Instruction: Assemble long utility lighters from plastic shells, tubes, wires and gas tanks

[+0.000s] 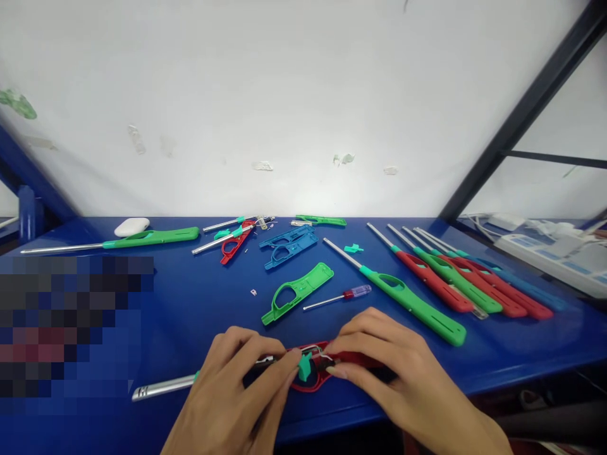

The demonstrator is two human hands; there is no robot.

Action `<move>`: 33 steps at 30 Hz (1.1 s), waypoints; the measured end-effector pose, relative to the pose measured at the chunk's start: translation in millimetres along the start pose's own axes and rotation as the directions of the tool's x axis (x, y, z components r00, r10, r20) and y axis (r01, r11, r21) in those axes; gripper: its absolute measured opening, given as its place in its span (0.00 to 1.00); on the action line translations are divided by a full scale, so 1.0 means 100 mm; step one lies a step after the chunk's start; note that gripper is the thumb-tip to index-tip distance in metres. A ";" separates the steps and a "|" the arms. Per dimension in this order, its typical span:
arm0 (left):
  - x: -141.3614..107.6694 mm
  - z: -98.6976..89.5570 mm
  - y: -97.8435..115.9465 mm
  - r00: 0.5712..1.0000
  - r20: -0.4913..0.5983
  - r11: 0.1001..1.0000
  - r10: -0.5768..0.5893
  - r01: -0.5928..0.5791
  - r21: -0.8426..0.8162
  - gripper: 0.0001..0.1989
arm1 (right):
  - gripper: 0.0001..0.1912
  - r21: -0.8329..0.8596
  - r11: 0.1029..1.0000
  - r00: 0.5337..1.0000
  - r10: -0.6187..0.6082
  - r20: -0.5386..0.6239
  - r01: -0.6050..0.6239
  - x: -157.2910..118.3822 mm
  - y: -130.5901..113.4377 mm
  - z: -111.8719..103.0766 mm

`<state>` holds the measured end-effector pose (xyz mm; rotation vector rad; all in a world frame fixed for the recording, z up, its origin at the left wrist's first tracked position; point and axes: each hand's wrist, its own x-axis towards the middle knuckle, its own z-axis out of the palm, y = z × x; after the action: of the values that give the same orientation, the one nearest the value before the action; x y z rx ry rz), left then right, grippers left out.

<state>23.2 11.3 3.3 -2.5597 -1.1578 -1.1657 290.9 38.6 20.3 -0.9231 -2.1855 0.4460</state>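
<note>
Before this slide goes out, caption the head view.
Left fingers and right fingers at an open red lighter handle with a teal piece, screwdriver beyond.

The lighter casing point(320, 382) is red, the trigger point(305, 366) teal, the tube point(164, 388) silver, the tabletop point(199, 291) deep blue.

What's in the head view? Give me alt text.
Left hand and right hand touch an open red lighter casing with a teal piece, at a blue table. Beyond lie a screwdriver, a green half-casing and several whole lighters.
</note>
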 end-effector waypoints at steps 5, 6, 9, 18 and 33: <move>0.04 -0.05 -0.01 0.997 0.012 0.994 0.073 -0.074 0.085 0.17 | 0.05 0.044 0.999 1.000 -0.015 -0.018 0.016 -0.04 0.05 0.03; 0.03 -0.05 0.00 0.998 0.016 0.993 0.067 -0.068 0.093 0.17 | 0.04 0.055 0.998 1.000 -0.016 -0.022 0.017 -0.05 0.06 0.03; -0.01 -0.03 0.01 1.000 0.011 0.995 0.012 -0.013 0.097 0.13 | 0.05 0.079 0.997 0.999 -0.016 -0.033 0.019 -0.06 0.06 0.03; 0.00 0.00 0.04 0.999 -0.034 0.999 -0.030 0.031 0.031 0.11 | 0.04 0.094 0.996 0.998 0.014 -0.058 -0.009 -0.08 0.04 0.01; -0.08 -0.01 -0.09 0.978 0.197 0.987 0.072 -0.098 0.127 0.19 | 0.05 0.059 0.997 0.998 0.048 -0.043 -0.046 -0.07 0.03 0.01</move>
<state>13.6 12.2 -3.7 -2.6324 -1.1085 -0.8063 295.3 35.2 14.6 -0.9453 -2.1034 0.5043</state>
